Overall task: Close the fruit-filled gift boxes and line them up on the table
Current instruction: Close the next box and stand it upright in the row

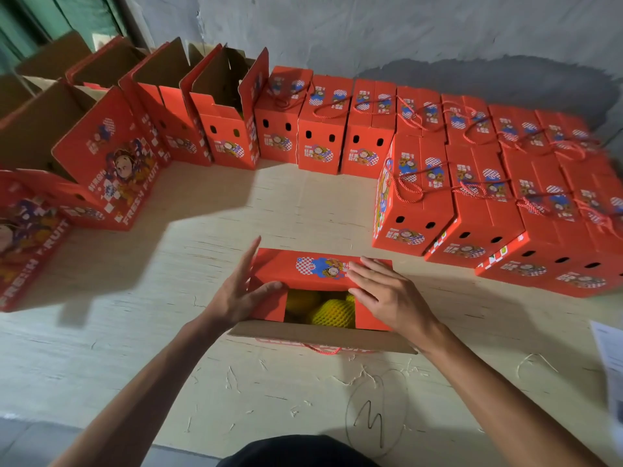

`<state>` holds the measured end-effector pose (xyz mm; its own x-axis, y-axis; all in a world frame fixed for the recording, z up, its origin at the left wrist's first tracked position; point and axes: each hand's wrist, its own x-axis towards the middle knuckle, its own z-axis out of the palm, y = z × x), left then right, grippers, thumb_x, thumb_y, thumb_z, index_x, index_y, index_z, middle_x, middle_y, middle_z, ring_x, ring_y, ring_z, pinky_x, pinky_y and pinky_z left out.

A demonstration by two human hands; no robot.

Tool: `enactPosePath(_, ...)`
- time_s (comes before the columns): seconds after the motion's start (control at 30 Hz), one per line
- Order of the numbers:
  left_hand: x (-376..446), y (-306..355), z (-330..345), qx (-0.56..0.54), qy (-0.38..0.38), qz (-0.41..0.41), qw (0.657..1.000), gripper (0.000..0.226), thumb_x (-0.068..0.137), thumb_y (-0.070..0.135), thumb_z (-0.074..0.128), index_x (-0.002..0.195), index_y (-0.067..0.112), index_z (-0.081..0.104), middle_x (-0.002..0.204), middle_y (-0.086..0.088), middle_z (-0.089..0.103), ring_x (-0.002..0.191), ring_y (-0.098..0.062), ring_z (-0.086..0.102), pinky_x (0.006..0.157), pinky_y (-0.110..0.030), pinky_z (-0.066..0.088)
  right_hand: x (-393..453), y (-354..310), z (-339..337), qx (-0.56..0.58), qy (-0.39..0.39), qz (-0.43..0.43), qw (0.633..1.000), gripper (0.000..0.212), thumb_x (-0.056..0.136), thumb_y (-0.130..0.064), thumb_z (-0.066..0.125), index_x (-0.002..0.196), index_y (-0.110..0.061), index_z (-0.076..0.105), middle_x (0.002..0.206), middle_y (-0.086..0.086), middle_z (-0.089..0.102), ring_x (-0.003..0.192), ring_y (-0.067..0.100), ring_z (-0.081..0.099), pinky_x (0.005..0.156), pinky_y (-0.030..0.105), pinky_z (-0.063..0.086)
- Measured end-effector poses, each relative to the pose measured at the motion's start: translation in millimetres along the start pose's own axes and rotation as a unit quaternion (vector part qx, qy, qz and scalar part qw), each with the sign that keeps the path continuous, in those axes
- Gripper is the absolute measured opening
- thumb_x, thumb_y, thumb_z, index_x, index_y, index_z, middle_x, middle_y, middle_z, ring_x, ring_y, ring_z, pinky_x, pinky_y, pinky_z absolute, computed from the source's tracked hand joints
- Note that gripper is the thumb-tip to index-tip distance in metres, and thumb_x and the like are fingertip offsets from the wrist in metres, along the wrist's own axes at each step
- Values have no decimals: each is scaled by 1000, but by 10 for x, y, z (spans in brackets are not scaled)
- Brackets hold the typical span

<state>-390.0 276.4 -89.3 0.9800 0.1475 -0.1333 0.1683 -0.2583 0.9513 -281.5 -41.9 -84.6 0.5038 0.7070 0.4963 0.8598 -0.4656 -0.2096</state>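
At lower centre of the frame, one red gift box point(322, 291) sits on the pale wooden table point(303, 203) with its top partly shut. Its far flap point(320, 268) is folded down. Its near flap point(320, 335) stands open toward the person, brown inner face showing. Yellow fruit in foam netting point(332, 311) is visible through the gap.

Hands: the left hand point(237, 291) has straight fingers along the box's left end and its thumb laid on the far flap's edge. The right hand point(384, 294) lies flat, fingers extended, pressing the far flap from above. Neither hand is curled round anything.

Status of the line: closed boxes point(414, 200) with red cord handles point(409, 187) stand in two rows at right and upper right. Open boxes point(222, 106) wait at upper left, flaps raised. A further box lies at the left edge.

Risks, as judged:
- The fruit sits high. If the near flap is forced over it, the fruit may bruise or the flap may crease.
- The cord under the near flap's edge could be trapped in the closure, leaving no handle.
- If the right hand lifts early, the far flap may spring up and the tabs miss.
- Loose paper point(610, 365) at the right edge could be knocked off while the box is moved into line.
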Motion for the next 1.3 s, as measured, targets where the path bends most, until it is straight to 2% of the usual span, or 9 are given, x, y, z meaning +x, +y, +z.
enactPosePath(0.1,37,40,-51,109,-27,73,991,63,92,61,63,150,53,40,147,23,50,130,4,52,100,-19,50,-4,18,-9,24,2,12,1000,36,92,-17,79,126,-7,73,135,5,68,131,25,61,103,45,54)
enactPosePath(0.27,68,64,-49,166,-48,103,980,48,102,39,59,146,55,46,140,6,50,123,-1,54,94,-8,45,6,-5,-34,40,-14,21,999,35,93,-17,77,127,-9,73,137,5,66,134,23,59,105,45,53)
enactPosePath(0.43,30,25,-64,95,-79,99,987,44,105,24,58,144,43,55,141,12,48,127,-5,54,101,-24,51,-10,-3,-119,91,-53,43,994,35,93,-8,71,128,-10,72,144,5,61,140,19,52,110,41,49)
enactPosePath(0.6,2,45,-28,38,-62,85,994,37,105,25,56,140,37,62,143,10,50,130,-8,54,96,-22,53,-29,-20,-137,110,-60,176,976,45,102,-29,64,144,-16,59,161,1,42,154,12,28,125,37,27)
enactPosePath(0.77,4,61,45,5,4,27,1000,45,104,28,55,148,35,50,146,18,51,131,6,51,105,-14,43,-117,-61,-83,330,-52,422,843,62,107,-30,51,162,-21,24,167,-7,23,153,1,20,122,26,22)
enactPosePath(0.87,5,28,54,-122,-6,-78,989,51,101,34,62,149,30,44,134,11,64,118,-3,64,95,-25,53,-177,-77,-59,378,-40,445,811,65,104,-29,57,160,-19,26,159,-13,33,139,-15,35,107,8,31)
enactPosePath(1.0,16,15,16,-94,-22,-102,990,47,81,67,66,112,32,75,108,5,77,102,-18,72,79,-30,58,-186,-43,-86,364,-38,434,823,52,101,-30,64,150,-22,47,140,-12,62,131,3,56,114,33,43)
enactPosePath(1.13,42,34,-12,-71,-16,-97,993,57,82,66,65,117,23,72,112,-2,77,110,-28,71,92,-48,60,-181,-47,-86,351,-38,434,829,53,100,-35,65,149,-20,49,135,-5,66,125,10,61,111,41,46)
enactPosePath(1.3,9,32,50,-54,2,-61,997,54,96,40,69,146,33,50,132,12,66,116,-16,67,83,-25,58,-204,-55,-73,372,-44,429,822,58,91,-34,77,142,-28,49,119,-23,71,111,-3,67,91,13,52)
